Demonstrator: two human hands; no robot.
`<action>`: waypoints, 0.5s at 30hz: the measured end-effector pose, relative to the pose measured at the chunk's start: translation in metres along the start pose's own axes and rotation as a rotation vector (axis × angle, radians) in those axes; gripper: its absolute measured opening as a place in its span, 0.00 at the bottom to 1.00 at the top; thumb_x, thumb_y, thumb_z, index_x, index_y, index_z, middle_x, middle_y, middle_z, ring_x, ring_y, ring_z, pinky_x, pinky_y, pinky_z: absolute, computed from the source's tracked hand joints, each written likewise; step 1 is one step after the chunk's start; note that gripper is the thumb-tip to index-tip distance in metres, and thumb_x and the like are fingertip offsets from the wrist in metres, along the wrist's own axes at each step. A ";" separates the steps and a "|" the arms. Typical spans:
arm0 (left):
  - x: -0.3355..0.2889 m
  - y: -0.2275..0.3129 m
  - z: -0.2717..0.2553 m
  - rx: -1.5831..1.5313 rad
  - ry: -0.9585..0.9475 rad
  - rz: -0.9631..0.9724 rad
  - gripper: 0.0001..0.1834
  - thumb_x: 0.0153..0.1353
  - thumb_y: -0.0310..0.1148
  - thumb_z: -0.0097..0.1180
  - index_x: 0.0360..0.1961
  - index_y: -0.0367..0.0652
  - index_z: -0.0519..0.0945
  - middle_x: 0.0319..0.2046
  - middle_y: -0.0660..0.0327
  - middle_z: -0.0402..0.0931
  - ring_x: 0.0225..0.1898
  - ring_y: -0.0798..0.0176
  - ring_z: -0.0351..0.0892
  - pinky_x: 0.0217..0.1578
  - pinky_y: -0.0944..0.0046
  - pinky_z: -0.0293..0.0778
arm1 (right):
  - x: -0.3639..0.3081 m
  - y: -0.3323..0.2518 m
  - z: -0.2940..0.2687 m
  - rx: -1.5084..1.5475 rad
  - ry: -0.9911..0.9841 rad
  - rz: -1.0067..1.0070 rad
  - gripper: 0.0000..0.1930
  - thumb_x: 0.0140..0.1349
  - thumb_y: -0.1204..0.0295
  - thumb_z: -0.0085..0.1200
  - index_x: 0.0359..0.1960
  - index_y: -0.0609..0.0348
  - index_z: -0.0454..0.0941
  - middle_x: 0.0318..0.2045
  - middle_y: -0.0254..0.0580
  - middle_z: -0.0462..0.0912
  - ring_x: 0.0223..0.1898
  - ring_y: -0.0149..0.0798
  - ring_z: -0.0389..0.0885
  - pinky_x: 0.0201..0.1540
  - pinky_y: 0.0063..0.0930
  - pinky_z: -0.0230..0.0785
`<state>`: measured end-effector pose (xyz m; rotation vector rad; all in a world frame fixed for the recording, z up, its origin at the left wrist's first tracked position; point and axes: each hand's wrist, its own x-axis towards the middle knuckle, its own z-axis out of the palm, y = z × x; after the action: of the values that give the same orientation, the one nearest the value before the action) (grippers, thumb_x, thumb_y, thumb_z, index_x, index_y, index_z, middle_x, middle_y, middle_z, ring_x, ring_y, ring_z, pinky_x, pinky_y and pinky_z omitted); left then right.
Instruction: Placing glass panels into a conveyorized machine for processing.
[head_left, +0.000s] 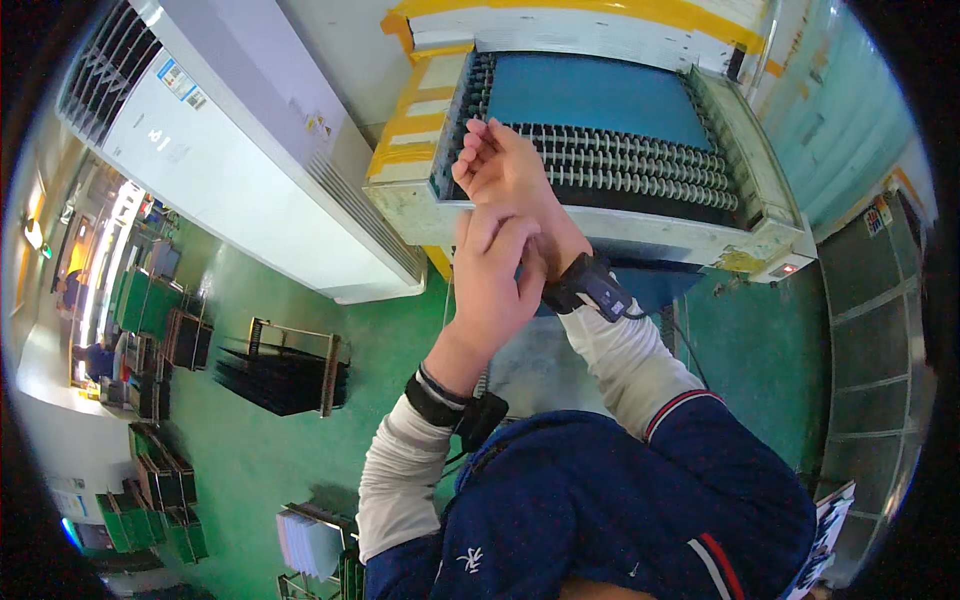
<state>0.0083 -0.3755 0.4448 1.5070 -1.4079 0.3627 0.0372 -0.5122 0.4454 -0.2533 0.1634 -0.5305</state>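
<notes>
Both my hands are raised in front of a roller conveyor (640, 168). My left hand (490, 270) has its fingers bent onto my right wrist, its thumb beside them. My right hand (503, 168) is turned partly palm-up above the conveyor's near left corner. Its fingers are loosely curled, and I see nothing in them. A black strapped device (590, 287) sits round my right forearm, and another black band device (455, 410) is on the left. Behind my hands a flat blue panel (600, 98) lies on the rollers.
A tall white cabinet unit (240, 170) stands left of the conveyor. Dark panels fill a floor rack (285, 375); pale sheets stand in another rack (312, 540). At the right is a grey metal-framed panel (872, 360). People and several racks are far left.
</notes>
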 end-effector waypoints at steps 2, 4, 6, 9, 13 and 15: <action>-0.004 0.003 -0.005 -0.046 -0.114 0.008 0.12 0.46 0.16 0.54 0.34 0.39 0.74 0.37 0.54 0.69 0.40 0.52 0.70 0.40 0.61 0.68 | -0.002 -0.003 0.002 0.030 -0.021 0.013 0.12 0.67 0.64 0.42 0.32 0.57 0.73 0.22 0.32 0.72 0.24 0.31 0.69 0.30 0.27 0.65; -0.010 0.000 -0.002 -0.146 -0.025 -0.064 0.13 0.47 0.16 0.54 0.36 0.38 0.73 0.36 0.55 0.70 0.39 0.55 0.71 0.40 0.63 0.68 | -0.007 -0.006 0.008 0.032 -0.046 0.014 0.11 0.67 0.65 0.43 0.32 0.57 0.73 0.22 0.32 0.73 0.24 0.31 0.69 0.30 0.27 0.66; -0.016 0.001 0.003 -0.427 0.066 -0.292 0.13 0.49 0.17 0.54 0.38 0.38 0.71 0.36 0.58 0.71 0.38 0.58 0.71 0.40 0.65 0.68 | -0.010 -0.006 0.015 0.115 -0.121 0.051 0.12 0.67 0.65 0.43 0.34 0.60 0.75 0.22 0.34 0.74 0.25 0.33 0.70 0.32 0.28 0.66; -0.016 0.007 0.007 -1.071 0.137 -0.793 0.14 0.55 0.24 0.53 0.44 0.36 0.68 0.39 0.62 0.72 0.43 0.64 0.73 0.47 0.64 0.68 | -0.014 -0.006 0.021 0.175 -0.203 0.069 0.13 0.67 0.64 0.43 0.34 0.61 0.75 0.22 0.35 0.75 0.25 0.34 0.71 0.33 0.29 0.66; 0.001 0.013 0.000 -1.566 -0.021 -1.059 0.23 0.56 0.35 0.51 0.51 0.33 0.67 0.48 0.51 0.71 0.51 0.51 0.71 0.55 0.55 0.65 | -0.025 -0.001 0.029 0.122 -0.240 0.033 0.14 0.67 0.63 0.42 0.35 0.60 0.75 0.23 0.34 0.74 0.26 0.33 0.70 0.32 0.30 0.65; 0.014 0.021 -0.005 -1.638 -0.066 -1.023 0.28 0.56 0.38 0.49 0.54 0.31 0.65 0.52 0.47 0.70 0.55 0.49 0.69 0.58 0.51 0.62 | -0.026 0.006 0.031 0.046 -0.230 -0.027 0.14 0.67 0.62 0.43 0.35 0.60 0.75 0.23 0.33 0.74 0.26 0.33 0.69 0.32 0.30 0.65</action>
<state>-0.0047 -0.3757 0.4669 0.5713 -0.3864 -1.2076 0.0248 -0.4875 0.4757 -0.2702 -0.0759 -0.5269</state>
